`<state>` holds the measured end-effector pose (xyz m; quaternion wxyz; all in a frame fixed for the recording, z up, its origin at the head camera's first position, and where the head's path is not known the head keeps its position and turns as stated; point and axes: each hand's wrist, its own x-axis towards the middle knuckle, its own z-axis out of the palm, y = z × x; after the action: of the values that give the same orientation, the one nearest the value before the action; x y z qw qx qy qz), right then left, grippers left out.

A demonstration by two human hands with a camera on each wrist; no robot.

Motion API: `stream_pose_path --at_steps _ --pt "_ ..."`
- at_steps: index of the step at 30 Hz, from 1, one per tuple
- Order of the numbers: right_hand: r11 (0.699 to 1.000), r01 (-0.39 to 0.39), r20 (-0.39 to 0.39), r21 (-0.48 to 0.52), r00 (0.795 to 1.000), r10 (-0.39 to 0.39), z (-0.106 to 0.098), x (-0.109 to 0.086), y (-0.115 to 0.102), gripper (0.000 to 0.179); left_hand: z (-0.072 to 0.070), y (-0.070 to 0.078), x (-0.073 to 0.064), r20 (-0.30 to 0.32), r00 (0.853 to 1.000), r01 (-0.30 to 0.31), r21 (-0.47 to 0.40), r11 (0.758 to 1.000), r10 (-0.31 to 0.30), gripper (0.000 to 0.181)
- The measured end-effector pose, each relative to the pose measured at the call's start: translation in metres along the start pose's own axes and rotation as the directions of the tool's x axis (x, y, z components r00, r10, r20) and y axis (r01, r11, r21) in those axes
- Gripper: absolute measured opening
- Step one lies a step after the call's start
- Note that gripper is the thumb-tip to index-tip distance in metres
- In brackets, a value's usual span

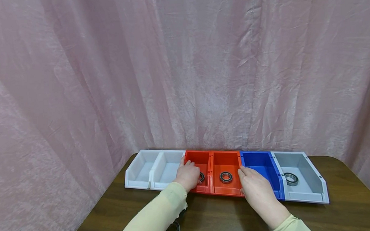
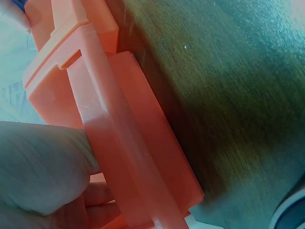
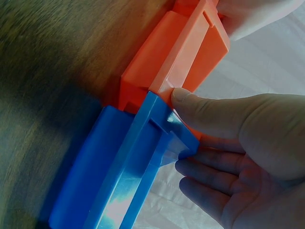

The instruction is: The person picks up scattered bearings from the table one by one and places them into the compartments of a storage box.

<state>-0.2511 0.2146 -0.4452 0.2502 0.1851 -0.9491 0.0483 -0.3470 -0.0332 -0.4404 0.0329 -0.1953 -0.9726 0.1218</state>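
While R grip [image 1: 257, 189] is lying relaxed, touching orange bin [image 1: 227, 161], L grip [image 1: 187, 175] is resting partly in red bin [image 1: 202, 158]; can't tell its hold.

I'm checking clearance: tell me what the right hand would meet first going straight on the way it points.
The right hand would likely meet the right red bin first, at the side wall next to the blue bin; the thumb seems to touch there, though depth is unclear.

The left grip [image 1: 188, 176] half-hides a bearing [image 1: 202, 177] in the left red bin [image 1: 202, 190]; the left sleeve [image 1: 155, 214] covers part of another bearing [image 1: 178, 227]. A dark object [image 1: 183, 212] by the cuff [image 1: 178, 193] is too obscured to identify. The bench [image 1: 212, 218] is cropped below.
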Motion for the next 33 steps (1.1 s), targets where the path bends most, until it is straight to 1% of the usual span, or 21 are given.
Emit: stream_pose_path --at_steps 12,20,25,29,33 --pt "1.000 0.000 0.000 -0.003 1.000 0.000 -0.0004 0.0003 -0.0001 0.059 -0.0004 -0.0003 -0.0001 -0.002 1.000 0.003 -0.009 1.000 -0.003 0.034" --pt "1.000 0.002 -0.003 -0.003 1.000 -0.002 0.0005 0.0001 0.0002 0.059 0.0001 -0.0011 -0.0006 -0.014 1.000 -0.008 -0.006 1.000 0.008 0.033" --pt "1.000 0.007 -0.008 -0.004 1.000 -0.007 0.0014 -0.0003 0.0005 0.059 0.0011 -0.0012 -0.0005 -0.018 1.000 -0.011 0.006 1.000 0.011 0.038" --pt "1.000 0.001 0.002 -0.003 1.000 -0.001 0.0005 -0.0004 0.0002 0.059 0.0042 -0.0019 0.0014 -0.020 1.000 -0.014 0.023 1.000 0.015 0.044" --pt "1.000 -0.006 0.011 0.000 1.000 0.006 -0.0010 0.0000 -0.0001 0.059 0.0050 -0.0024 0.0017 -0.033 0.999 -0.020 0.026 0.999 0.021 0.046"
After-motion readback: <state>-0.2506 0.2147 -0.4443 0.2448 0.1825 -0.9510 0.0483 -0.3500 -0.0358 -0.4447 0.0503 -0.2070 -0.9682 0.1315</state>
